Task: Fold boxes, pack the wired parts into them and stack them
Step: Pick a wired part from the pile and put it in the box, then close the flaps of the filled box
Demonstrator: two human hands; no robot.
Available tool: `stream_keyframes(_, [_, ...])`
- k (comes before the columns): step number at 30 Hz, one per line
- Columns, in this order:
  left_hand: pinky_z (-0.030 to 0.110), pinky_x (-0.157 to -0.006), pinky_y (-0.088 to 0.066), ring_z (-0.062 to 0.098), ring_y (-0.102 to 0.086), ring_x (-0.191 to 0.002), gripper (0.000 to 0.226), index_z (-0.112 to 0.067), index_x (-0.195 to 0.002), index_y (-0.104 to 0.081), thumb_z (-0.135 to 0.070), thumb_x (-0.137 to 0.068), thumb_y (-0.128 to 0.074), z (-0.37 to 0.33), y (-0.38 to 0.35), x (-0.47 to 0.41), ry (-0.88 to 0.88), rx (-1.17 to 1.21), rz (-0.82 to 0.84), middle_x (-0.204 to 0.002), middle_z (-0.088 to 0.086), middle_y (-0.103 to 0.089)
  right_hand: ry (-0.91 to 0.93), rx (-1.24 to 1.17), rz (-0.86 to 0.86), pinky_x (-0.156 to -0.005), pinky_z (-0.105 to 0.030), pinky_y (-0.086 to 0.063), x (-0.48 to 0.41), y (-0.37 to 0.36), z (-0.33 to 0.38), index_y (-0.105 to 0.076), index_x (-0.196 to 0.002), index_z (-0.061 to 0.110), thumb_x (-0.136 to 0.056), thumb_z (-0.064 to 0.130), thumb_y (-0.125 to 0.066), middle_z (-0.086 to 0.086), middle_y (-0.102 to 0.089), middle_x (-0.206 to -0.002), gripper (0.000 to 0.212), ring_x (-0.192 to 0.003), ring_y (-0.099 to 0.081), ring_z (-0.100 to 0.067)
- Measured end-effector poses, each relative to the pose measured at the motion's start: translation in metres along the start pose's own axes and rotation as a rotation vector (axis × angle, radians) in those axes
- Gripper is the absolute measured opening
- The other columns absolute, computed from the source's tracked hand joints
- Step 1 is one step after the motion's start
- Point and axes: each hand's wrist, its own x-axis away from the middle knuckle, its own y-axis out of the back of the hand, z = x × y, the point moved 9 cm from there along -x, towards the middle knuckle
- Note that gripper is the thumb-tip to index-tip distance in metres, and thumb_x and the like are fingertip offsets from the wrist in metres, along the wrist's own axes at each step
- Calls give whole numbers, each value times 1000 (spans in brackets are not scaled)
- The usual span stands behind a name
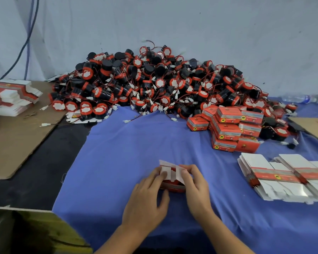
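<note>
While both hands work on 1 small red box, it sits on the blue cloth covering the surface, right btwn them. The left hand holds the box's left side, fingertips pressing a white flap. The right hand grips the right side, fingers curled on another flap. Approx. 3 white flaps stand up & the top is not closed.

Straight ahead of the hands, against the wall, lies 1 big heap of wired parts: round black-and-red units w/ red leads & white plugs, far too many to count. Ahead & to the right of the right hand is a stack of closed red boxes, approx. 9 visible, exact no. unclear. Just right of the right hand lie 2 bundles of flat box blanks, side by side. Far ahead-left of the left hand, 1 more fanned stack of blanks rests on a cardboard sheet. 1 plastic bottle lies beyond the closed boxes.
</note>
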Motion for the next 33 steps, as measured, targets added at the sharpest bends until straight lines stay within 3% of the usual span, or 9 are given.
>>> stream_keyframes(5, [35,-96,-53,0,-57,-118,34,-50,-127,-47,-60,-94,-46,24,7,-7,220,472,-54,-126,-28,-56,55,62,72,-89,-32,-56,1,-10,1,-65,-116,38,-92,60,-56,14,-68,-115,33,-109,-65,-8])
stream_keyframes(8, [28,-90,-54,-2,-61,-113,43,-56,-130,-38,-64,-90,-50,30,10,-9,282,596,-84,-126,-32,-56,112,121,105,-99,-28,-51,2,-14,3,-60,-125,45,-90,54,-60,25,-60,-130,37,-123,-57,0])
stream_keyframes(10, [24,-95,-49,-1,-57,-118,44,-53,-134,-43,-63,-92,-49,29,9,-11,237,528,-76,-129,-31,-52,93,132,154,-105,-32,-49,3,-17,-2,-57,-130,45,-85,42,-60,27,-53,-139,45,-129,-51,0])
stream_keyframes(13, [27,-104,-46,0,-47,-126,30,-38,-122,-63,-52,-98,-53,27,10,-9,181,402,-124,-132,-21,-44,77,155,200,-106,-37,-49,4,-20,-4,-58,-132,42,-81,29,-57,28,-48,-145,53,-132,-48,2])
stream_keyframes(15, [16,-104,-42,-5,-40,-131,23,-31,-116,-68,-39,-97,-59,26,13,-7,168,352,-167,-142,-14,-36,77,161,200,-106,-35,-48,5,-20,-2,-58,-131,41,-79,28,-54,30,-48,-145,54,-132,-48,4])
stream_keyframes(17, [6,-103,-35,-9,-36,-135,23,-34,-117,-65,-37,-96,-57,25,11,-8,161,368,-119,-148,-19,-34,96,183,198,-107,-31,-47,6,-20,2,-57,-131,42,-79,31,-51,31,-47,-144,54,-132,-47,5])
stream_keyframes(21, [24,-104,-44,-5,-49,-127,27,-45,-123,-52,-43,-96,-55,26,13,-10,169,427,-73,-136,-26,-51,125,171,198,-100,-30,-52,7,-22,7,-54,-130,48,-91,22,-54,25,-55,-137,47,-126,-55,-2])
stream_keyframes(26, [35,-90,-56,6,-62,-112,25,-39,-120,-60,-45,-96,-58,29,24,-8,202,493,-162,-120,-21,-61,156,103,178,-96,-31,-56,9,-23,9,-63,-126,44,-98,20,-59,25,-60,-132,37,-128,-56,-5])
stream_keyframes(33, [34,-108,-47,-5,-49,-131,36,-34,-127,-67,-42,-93,-59,31,25,-4,196,414,-134,-143,-19,-53,166,120,167,-95,-14,-49,9,-20,12,-68,-115,55,-94,13,-57,11,-58,-142,49,-130,-50,9])
